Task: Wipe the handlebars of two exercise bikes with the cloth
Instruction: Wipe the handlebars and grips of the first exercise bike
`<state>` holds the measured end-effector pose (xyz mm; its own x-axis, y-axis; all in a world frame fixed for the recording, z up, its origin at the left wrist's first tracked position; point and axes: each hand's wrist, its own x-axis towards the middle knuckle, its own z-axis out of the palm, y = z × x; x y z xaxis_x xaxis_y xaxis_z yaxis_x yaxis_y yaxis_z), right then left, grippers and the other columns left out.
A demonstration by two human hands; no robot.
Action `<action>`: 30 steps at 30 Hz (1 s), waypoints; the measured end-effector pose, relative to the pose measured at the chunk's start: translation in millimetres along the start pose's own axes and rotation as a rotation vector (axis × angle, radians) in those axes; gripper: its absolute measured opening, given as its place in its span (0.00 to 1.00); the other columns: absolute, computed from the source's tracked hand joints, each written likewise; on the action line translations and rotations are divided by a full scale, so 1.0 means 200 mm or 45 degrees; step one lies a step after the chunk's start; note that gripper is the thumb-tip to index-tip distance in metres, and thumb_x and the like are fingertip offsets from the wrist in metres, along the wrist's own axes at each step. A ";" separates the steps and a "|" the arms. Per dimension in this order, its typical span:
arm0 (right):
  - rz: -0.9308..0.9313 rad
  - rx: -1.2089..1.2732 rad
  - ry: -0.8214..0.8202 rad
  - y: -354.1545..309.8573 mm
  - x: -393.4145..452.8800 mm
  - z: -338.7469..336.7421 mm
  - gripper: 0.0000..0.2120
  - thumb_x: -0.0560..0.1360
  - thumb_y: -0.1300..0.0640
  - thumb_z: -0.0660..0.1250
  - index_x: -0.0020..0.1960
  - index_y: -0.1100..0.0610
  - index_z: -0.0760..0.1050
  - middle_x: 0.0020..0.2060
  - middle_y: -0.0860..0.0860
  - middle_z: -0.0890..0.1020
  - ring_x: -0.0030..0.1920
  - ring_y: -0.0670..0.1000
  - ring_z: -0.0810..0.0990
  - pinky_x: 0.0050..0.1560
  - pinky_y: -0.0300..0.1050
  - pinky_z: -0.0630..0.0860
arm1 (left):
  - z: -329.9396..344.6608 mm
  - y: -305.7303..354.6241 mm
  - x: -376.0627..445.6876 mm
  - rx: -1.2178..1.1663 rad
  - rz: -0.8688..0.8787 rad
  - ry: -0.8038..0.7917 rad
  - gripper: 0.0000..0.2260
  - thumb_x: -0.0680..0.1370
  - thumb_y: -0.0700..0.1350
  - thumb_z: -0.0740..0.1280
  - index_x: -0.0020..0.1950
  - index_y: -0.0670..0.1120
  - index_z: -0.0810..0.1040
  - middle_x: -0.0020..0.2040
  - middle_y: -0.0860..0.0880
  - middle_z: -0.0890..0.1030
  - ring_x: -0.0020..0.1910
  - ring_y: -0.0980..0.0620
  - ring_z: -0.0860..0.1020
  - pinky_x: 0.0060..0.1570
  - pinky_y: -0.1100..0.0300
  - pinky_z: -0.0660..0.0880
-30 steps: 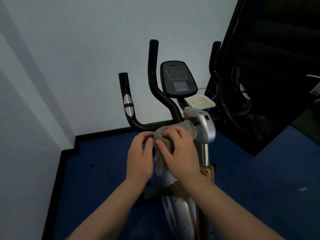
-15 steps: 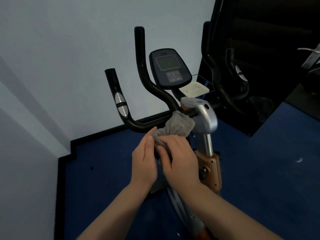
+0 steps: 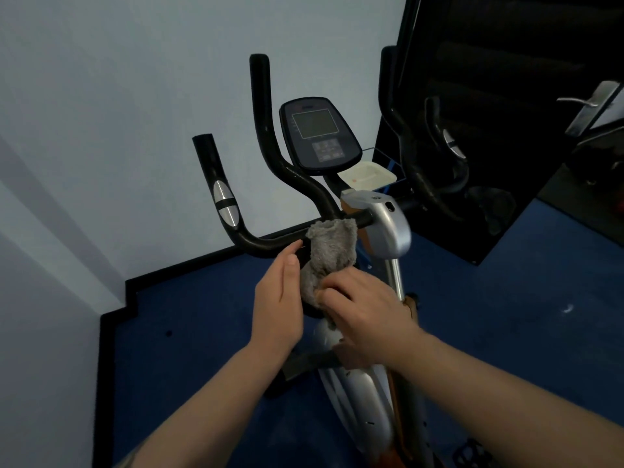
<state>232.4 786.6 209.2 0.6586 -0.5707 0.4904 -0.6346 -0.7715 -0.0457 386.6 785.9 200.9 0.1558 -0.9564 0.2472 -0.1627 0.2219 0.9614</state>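
cloth (image 3: 332, 255), grey and fleecy, hangs draped over the lower crossbar of the handlebars (image 3: 270, 243), just left of the silver stem housing (image 3: 388, 228); its top fold sits on the bar and its tail runs down into the hands. right hand (image 3: 364, 312) grips the tail, fingers curled round the bunched fabric, which judged from the hold serves to keep the cloth taut against the bar. left hand (image 3: 278, 298) stands edge-on against the cloth's left side, fingers straight and pressed together, fingertips just at the bar; it appears to steady or gather the cloth, not clasp it. console (image 3: 319, 131) and upright grips above carry no cloth. judgement: wiping of this bike is in hand at the crossbar. dark panel (image 3: 506, 79) at right shows further black bars; whether reflection or second bike cannot be told.
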 end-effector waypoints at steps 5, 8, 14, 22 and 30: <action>-0.324 -0.113 -0.038 0.14 0.02 -0.06 0.06 0.72 0.67 0.68 0.48 0.61 0.80 0.46 0.58 0.82 0.44 0.56 0.79 0.43 0.48 0.77 | 0.01 0.00 -0.01 -0.021 0.016 0.024 0.15 0.83 0.49 0.52 0.65 0.53 0.74 0.58 0.58 0.80 0.58 0.63 0.77 0.54 0.69 0.73; -0.373 -0.132 -0.003 0.18 0.07 -0.08 0.05 0.72 0.66 0.69 0.48 0.61 0.81 0.45 0.57 0.82 0.43 0.55 0.80 0.46 0.48 0.77 | 0.01 -0.01 -0.02 -0.025 0.015 0.038 0.16 0.83 0.50 0.52 0.66 0.52 0.73 0.59 0.55 0.80 0.59 0.61 0.77 0.57 0.65 0.74; -0.081 -0.032 0.094 0.18 0.20 -0.07 0.06 0.71 0.65 0.70 0.47 0.62 0.80 0.45 0.58 0.81 0.45 0.57 0.78 0.40 0.52 0.77 | 0.04 0.00 -0.02 -0.044 0.022 0.096 0.16 0.83 0.49 0.52 0.65 0.52 0.74 0.58 0.57 0.80 0.59 0.61 0.77 0.59 0.65 0.73; 0.576 0.251 0.275 0.03 0.18 0.02 0.07 0.79 0.57 0.62 0.52 0.59 0.75 0.48 0.55 0.78 0.49 0.55 0.75 0.42 0.53 0.77 | 0.03 0.00 -0.03 0.010 0.004 0.092 0.16 0.83 0.44 0.52 0.66 0.49 0.73 0.60 0.57 0.79 0.60 0.62 0.75 0.58 0.69 0.71; 0.989 0.384 0.407 -0.11 0.16 0.05 0.04 0.80 0.55 0.59 0.52 0.55 0.71 0.46 0.52 0.75 0.44 0.54 0.76 0.44 0.52 0.75 | -0.05 -0.02 -0.01 0.016 -0.025 -0.130 0.17 0.83 0.43 0.53 0.72 0.50 0.68 0.64 0.58 0.75 0.63 0.66 0.72 0.56 0.75 0.68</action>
<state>270.5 782.8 217.3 -0.0858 -0.8923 0.4433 -0.6919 -0.2668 -0.6709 397.4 788.8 197.1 0.0592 -0.9751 0.2138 -0.1726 0.2010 0.9643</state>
